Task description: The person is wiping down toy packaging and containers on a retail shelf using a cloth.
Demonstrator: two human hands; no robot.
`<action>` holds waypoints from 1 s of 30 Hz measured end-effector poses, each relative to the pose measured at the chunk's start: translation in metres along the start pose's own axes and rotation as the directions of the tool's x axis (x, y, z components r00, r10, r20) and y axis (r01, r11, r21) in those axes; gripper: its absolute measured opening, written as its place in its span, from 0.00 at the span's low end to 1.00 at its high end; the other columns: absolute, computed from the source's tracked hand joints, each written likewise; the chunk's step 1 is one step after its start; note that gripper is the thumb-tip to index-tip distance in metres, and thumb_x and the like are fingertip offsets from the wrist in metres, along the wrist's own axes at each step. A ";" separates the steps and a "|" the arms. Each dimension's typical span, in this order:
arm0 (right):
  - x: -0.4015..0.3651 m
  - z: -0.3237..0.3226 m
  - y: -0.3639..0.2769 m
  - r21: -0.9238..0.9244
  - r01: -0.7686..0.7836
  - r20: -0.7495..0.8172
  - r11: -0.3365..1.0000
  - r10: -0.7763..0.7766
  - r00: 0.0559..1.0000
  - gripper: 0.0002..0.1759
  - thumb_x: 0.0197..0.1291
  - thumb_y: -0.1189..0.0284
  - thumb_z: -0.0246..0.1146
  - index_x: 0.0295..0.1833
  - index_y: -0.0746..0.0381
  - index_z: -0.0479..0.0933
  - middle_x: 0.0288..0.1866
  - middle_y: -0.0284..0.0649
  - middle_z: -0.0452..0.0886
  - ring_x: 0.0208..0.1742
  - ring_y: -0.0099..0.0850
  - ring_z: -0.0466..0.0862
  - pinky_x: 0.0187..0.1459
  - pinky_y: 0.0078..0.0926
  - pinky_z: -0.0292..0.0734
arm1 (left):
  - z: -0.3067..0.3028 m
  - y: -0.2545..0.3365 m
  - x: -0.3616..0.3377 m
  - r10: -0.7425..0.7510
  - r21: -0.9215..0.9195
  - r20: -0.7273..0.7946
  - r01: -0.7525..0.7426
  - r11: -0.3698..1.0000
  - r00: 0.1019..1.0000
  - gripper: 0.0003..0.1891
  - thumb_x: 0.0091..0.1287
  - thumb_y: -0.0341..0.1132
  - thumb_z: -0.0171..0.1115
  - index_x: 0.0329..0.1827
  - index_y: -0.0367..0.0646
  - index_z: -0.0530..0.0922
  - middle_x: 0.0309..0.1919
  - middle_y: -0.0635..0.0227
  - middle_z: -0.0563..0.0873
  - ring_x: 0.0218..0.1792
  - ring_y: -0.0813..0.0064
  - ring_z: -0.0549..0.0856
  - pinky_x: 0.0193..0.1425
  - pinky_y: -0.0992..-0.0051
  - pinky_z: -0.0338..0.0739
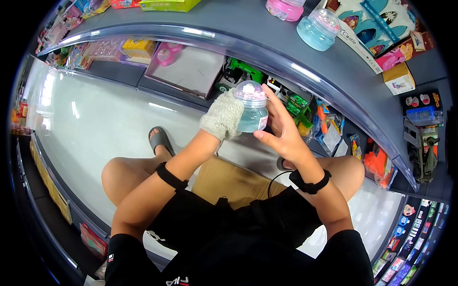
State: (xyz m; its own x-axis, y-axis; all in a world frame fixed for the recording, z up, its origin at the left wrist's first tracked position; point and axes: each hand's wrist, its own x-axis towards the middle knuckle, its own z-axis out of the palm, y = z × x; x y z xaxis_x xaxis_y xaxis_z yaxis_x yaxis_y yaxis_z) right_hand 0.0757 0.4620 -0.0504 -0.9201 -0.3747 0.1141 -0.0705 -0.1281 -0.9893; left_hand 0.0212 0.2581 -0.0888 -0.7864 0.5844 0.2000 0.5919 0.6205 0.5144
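A clear jar of light-blue slime (252,112) with a domed, glittery lid is held up in front of me, between my two hands. My left hand (223,114), inside a grey terry cloth mitt, presses against the jar's left side; its fingers are hidden by the fabric. Bare, my right hand (281,125) curves around the right side, thumb low by the label and fingers up near the lid. A matching blue jar (318,31) and a pink jar (285,8) stand on the upper shelf.
The upper shelf (229,24) has a clear raised lip. Below it sit an open cardboard tray (186,69) with pink items, green toys (245,69) and bagged toys (329,126). A castle box (362,43) leans at right. Flattened cardboard (234,181) lies between my legs.
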 end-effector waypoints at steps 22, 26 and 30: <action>-0.016 0.023 -0.005 -0.627 0.122 -0.193 0.770 -0.305 0.933 0.62 0.45 0.72 0.86 0.85 0.62 0.60 0.65 0.51 0.78 0.66 0.46 0.81 0.67 0.39 0.76 | -0.036 0.040 -0.012 0.107 -0.272 -0.235 -0.171 0.947 0.966 0.26 0.64 0.41 0.69 0.64 0.40 0.82 0.59 0.48 0.84 0.59 0.47 0.83 0.68 0.53 0.77; -0.013 0.022 -0.001 -0.607 0.171 -0.192 0.776 -0.352 0.916 0.61 0.45 0.72 0.86 0.85 0.63 0.61 0.66 0.52 0.77 0.66 0.46 0.80 0.68 0.39 0.75 | -0.037 0.030 -0.007 0.324 0.114 -0.193 -0.307 0.945 0.926 0.27 0.63 0.43 0.70 0.65 0.40 0.82 0.61 0.49 0.84 0.60 0.46 0.83 0.69 0.52 0.76; -0.012 0.021 0.003 -0.708 0.216 -0.137 0.673 -0.430 0.892 0.60 0.45 0.75 0.85 0.84 0.65 0.62 0.69 0.55 0.76 0.67 0.50 0.81 0.67 0.42 0.77 | -0.033 0.033 -0.004 0.269 0.064 -0.178 -0.262 0.963 0.946 0.26 0.64 0.42 0.71 0.64 0.40 0.82 0.62 0.49 0.84 0.62 0.45 0.82 0.70 0.53 0.76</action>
State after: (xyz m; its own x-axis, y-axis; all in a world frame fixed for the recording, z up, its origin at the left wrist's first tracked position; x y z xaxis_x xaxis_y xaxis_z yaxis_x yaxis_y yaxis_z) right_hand 0.0949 0.4472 -0.0529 -0.8434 -0.1535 0.5149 -0.5187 0.4828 -0.7056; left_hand 0.0378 0.2593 -0.0445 -0.6164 0.6272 0.4762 0.7873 0.4779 0.3896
